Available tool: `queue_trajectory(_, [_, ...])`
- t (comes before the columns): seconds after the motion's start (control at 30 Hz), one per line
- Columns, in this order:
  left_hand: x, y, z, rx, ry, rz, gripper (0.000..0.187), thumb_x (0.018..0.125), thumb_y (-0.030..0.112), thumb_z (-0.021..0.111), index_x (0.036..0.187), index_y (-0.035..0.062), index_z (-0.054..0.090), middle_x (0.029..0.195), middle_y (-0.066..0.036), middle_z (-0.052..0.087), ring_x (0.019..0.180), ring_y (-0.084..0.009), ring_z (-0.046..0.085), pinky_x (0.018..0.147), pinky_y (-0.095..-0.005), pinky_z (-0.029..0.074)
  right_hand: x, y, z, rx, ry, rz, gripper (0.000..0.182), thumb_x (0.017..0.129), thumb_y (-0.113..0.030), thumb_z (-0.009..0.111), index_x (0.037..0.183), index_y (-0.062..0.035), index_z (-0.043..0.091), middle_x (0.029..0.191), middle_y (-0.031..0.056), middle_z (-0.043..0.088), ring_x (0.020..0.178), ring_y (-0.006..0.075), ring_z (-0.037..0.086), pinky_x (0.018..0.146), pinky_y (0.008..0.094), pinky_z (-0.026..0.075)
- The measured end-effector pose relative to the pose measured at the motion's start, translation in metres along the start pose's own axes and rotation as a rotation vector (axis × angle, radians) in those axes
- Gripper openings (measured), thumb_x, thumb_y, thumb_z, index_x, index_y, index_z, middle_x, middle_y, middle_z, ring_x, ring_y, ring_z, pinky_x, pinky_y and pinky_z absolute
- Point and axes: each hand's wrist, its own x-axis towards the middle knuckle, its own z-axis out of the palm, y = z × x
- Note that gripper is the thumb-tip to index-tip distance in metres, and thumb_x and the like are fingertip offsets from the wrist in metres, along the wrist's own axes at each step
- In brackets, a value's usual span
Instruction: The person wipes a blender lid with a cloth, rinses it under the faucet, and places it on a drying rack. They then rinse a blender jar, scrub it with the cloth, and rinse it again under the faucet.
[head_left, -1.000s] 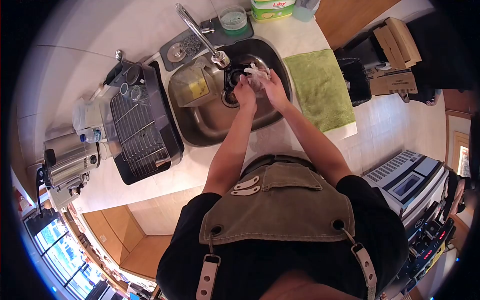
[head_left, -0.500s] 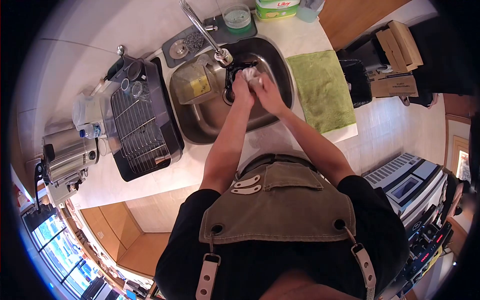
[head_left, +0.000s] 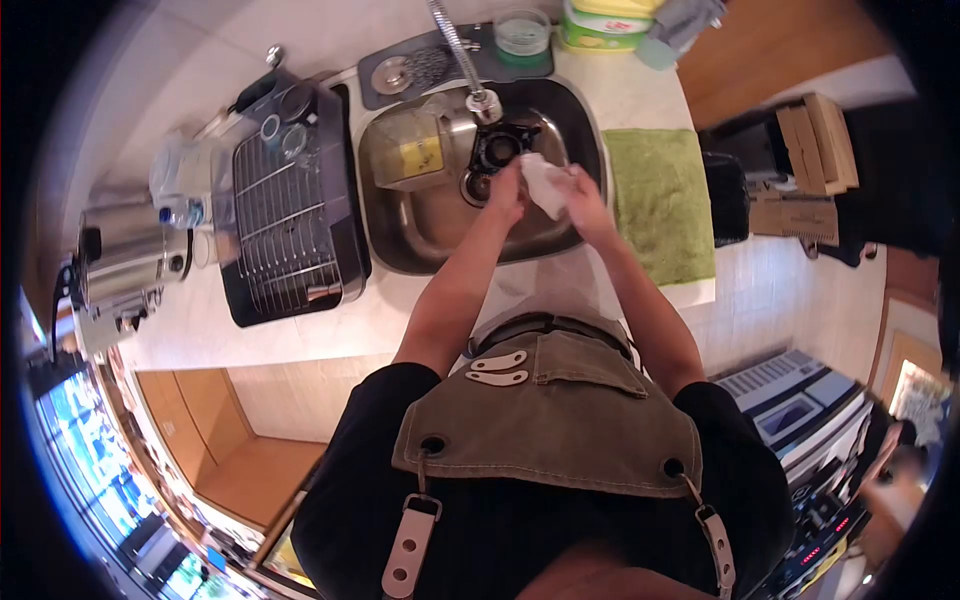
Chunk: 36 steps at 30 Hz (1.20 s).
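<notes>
Over the right half of the metal sink (head_left: 430,250), a white cloth (head_left: 545,187) is stretched between my two hands. My left hand (head_left: 508,192) is closed at the cloth's left edge. The other side of it is pinched in my right hand (head_left: 588,207), which is somewhat blurred. Just beyond my left hand, a black part with a round opening (head_left: 502,150) rests in the sink under the faucet (head_left: 484,105). To its left in the sink is a clear plastic container (head_left: 398,170) with a yellow patch.
A dish rack (head_left: 285,225) holding glasses stands left of the sink. On the right lies a green towel (head_left: 660,205). Behind the sink are a dark tray (head_left: 372,92) with a steel scrubber, a tub with green liquid (head_left: 522,38) and a green-yellow package (head_left: 605,25).
My hands have moved apart and slightly toward me. The cloth, bunched up between them before, is now spread out, and the black part shows more. The camera view has shifted.
</notes>
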Motion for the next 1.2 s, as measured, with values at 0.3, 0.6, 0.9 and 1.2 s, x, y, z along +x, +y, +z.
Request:
queue_trajectory(0.3, [0.063, -0.089, -0.049, 2.038, -0.367, 0.274, 0.034, 0.091, 0.029, 0.057, 0.115, 0.0064, 0.069, 0.118, -0.018, 0.067, 0.105, -0.0331, 0.065, 0.092, -0.0436, 0.051, -0.020, -0.050, -0.007, 0.221, 0.036, 0.008, 0.050, 0.083, -0.001, 0.070, 0.128, 0.0014, 0.049, 0.116, 0.0104, 0.064, 0.103, 0.0189, 0.065, 0.087, 0.0322, 0.053])
queue_trajectory(0.6, [-0.023, 0.007, -0.035, 1.696, -0.165, 0.358, 0.032, 0.090, 0.023, 0.060, 0.115, 0.0040, 0.066, 0.114, -0.019, 0.067, 0.110, -0.0345, 0.062, 0.093, -0.0434, 0.048, 0.002, -0.042, -0.002, -0.896, 0.110, -0.257, 0.047, 0.086, -0.007, 0.059, 0.131, -0.0156, 0.049, 0.115, 0.0215, 0.063, 0.107, 0.0387, 0.063, 0.091, 0.0473, 0.050])
queue_trajectory(0.9, [-0.116, 0.100, -0.044, 1.276, 0.202, 0.843, 0.024, 0.088, 0.013, 0.063, 0.109, 0.0033, 0.067, 0.108, -0.018, 0.068, 0.106, -0.0344, 0.063, 0.090, -0.0401, 0.050, 0.068, 0.012, 0.008, -1.236, -0.475, 0.228, 0.044, 0.074, -0.019, 0.065, 0.118, -0.0144, 0.066, 0.113, 0.0167, 0.069, 0.107, 0.0356, 0.064, 0.089, 0.0428, 0.052])
queue_trajectory(1.2, [0.040, 0.019, -0.082, 1.807, -0.190, 0.767, 0.041, 0.082, 0.006, 0.063, 0.123, 0.0066, 0.059, 0.128, -0.019, 0.058, 0.122, -0.0363, 0.054, 0.107, -0.0467, 0.039, 0.056, -0.023, 0.017, -1.088, -0.516, 0.043, 0.030, 0.077, -0.016, 0.059, 0.106, -0.0091, 0.066, 0.094, 0.0131, 0.069, 0.088, 0.0258, 0.068, 0.080, 0.0381, 0.052])
